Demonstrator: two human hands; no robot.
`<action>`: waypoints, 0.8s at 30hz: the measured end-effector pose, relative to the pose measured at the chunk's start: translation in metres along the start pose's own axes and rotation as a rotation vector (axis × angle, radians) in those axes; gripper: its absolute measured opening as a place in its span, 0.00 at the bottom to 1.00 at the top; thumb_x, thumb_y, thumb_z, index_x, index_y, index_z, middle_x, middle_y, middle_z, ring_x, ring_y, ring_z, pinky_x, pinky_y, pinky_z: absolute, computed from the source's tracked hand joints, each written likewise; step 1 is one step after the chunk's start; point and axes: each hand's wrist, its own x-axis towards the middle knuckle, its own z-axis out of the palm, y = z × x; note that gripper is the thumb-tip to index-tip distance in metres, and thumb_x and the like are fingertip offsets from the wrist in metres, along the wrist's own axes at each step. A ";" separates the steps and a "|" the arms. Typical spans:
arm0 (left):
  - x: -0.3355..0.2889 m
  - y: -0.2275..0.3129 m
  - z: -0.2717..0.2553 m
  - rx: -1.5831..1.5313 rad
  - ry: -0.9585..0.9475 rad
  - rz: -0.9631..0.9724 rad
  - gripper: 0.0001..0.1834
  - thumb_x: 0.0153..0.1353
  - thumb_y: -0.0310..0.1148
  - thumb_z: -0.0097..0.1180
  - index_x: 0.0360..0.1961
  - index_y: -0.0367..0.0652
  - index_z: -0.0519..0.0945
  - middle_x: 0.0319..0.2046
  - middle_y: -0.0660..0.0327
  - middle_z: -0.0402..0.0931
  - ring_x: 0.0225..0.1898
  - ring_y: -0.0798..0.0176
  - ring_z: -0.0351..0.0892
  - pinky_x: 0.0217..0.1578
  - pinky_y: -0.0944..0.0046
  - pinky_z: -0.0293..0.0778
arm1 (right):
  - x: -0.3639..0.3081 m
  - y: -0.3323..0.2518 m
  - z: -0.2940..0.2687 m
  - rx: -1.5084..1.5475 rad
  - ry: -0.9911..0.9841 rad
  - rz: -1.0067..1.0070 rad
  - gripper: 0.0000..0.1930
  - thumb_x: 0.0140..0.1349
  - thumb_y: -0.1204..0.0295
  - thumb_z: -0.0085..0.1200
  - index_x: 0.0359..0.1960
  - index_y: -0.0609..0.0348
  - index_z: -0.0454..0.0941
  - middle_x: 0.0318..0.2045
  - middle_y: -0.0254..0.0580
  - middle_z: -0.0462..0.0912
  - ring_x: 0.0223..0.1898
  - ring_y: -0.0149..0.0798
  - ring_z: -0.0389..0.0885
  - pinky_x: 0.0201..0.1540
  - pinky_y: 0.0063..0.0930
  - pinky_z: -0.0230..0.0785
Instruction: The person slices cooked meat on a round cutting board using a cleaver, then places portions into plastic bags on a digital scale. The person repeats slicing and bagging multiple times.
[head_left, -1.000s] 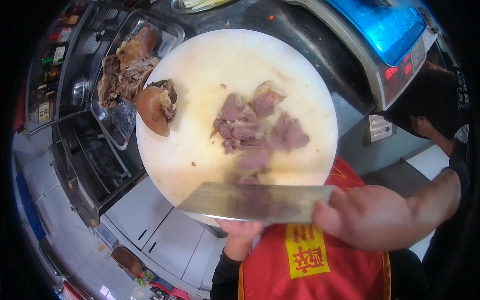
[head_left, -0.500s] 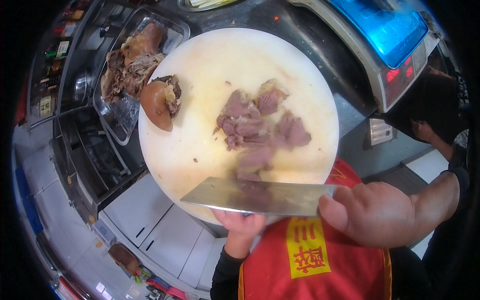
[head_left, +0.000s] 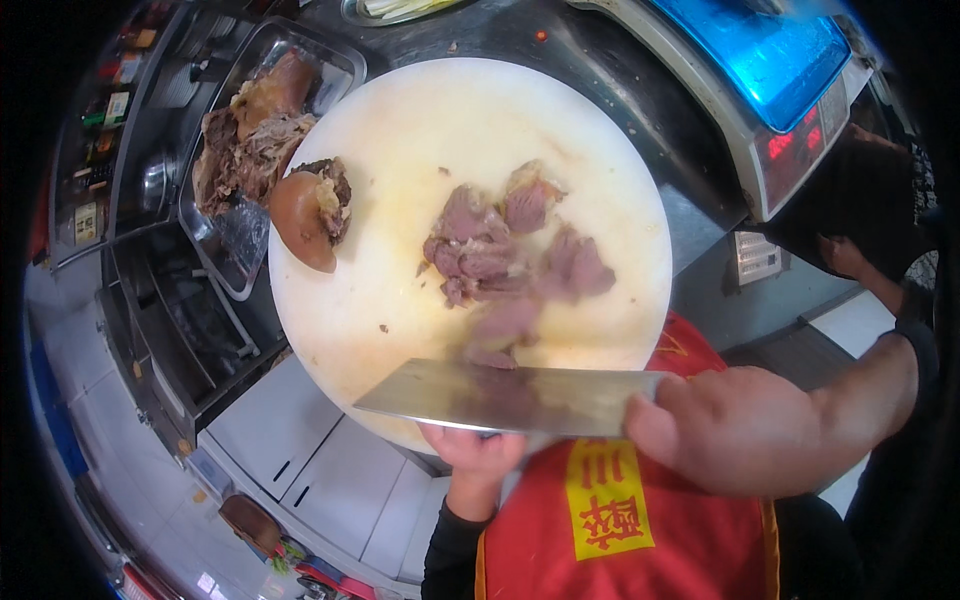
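Note:
My right hand (head_left: 745,430) is closed round the handle of a broad cleaver (head_left: 500,398). The blade lies across the near part of a round white cutting board (head_left: 390,120), its tip pointing left. Just under the blade shows my left hand (head_left: 472,452), at the board's near rim; its fingers are mostly hidden by the metal. Beyond the cleaver, cut chunks of cooked brownish-pink meat (head_left: 480,245) lie in a loose group at the board's middle. One slice (head_left: 492,345) sits right against the far side of the blade. A skin-covered meat piece (head_left: 305,220) rests at the board's left rim.
Left of the board stands a metal tray (head_left: 335,75) with larger cooked meat (head_left: 260,130). A scale (head_left: 765,165) with a blue pan (head_left: 765,60) is at the far right. A plate of pale vegetables (head_left: 400,8) is at the back. Another person's hand (head_left: 848,255) shows at right.
The whole view has shifted slightly, with board and meat a little further left. Both hands and the cleaver keep nearly the same pose over the board.

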 end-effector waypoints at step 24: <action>-0.004 -0.002 0.002 0.051 0.083 0.070 0.21 0.47 0.35 0.56 0.43 0.39 0.71 0.44 0.46 0.67 0.43 0.45 0.65 0.45 0.50 0.63 | -0.002 0.025 0.035 0.007 0.082 0.014 0.08 0.54 0.75 0.45 0.35 0.64 0.63 0.22 0.49 0.74 0.24 0.46 0.78 0.22 0.33 0.70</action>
